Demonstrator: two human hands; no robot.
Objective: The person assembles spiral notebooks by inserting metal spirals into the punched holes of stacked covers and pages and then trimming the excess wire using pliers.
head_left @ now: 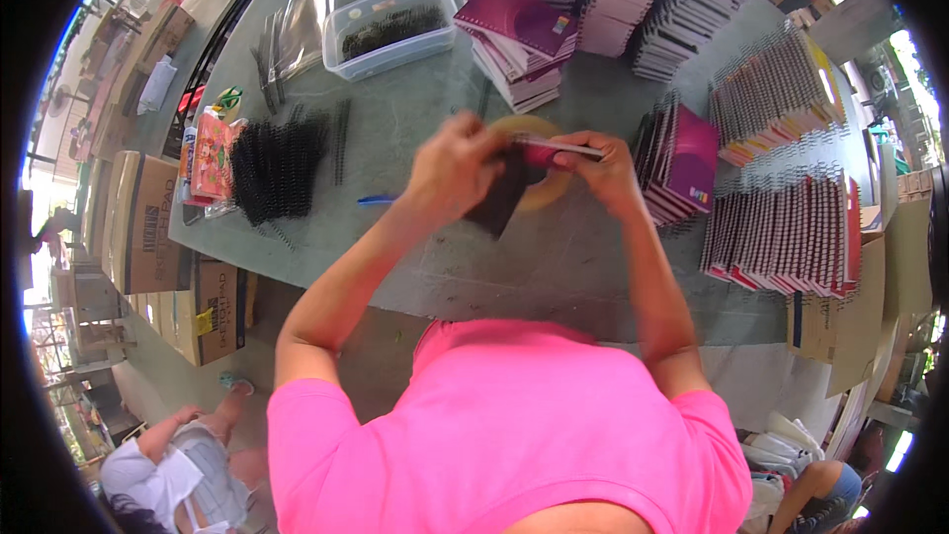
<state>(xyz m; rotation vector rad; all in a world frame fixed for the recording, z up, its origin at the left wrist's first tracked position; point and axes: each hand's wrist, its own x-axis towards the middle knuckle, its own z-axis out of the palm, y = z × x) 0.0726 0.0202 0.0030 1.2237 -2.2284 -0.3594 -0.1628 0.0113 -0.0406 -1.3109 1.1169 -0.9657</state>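
A notebook (539,151) with a magenta cover is held edge-on above the near part of the table. Its dark back cover (498,200) hangs down between my hands. My right hand (605,173) pinches the right end, thumb on top. At the left end, my left hand (453,166) is closed with bent fingers against the notebook; motion blurs it, and its fingertips are partly hidden. Just behind the notebook lies a yellowish ring, like a tape roll (542,196), partly covered. A blue pen (377,201) rests by my left wrist.
Black binding coils (282,168) are heaped at left, beside a clear plastic tub (390,64) holding more. Purple notebooks (519,20) are stacked at the back. Rows of spiral notebooks (781,237) fill the right side. Cartons (148,227) stand left; a seated person (183,475) is lower left.
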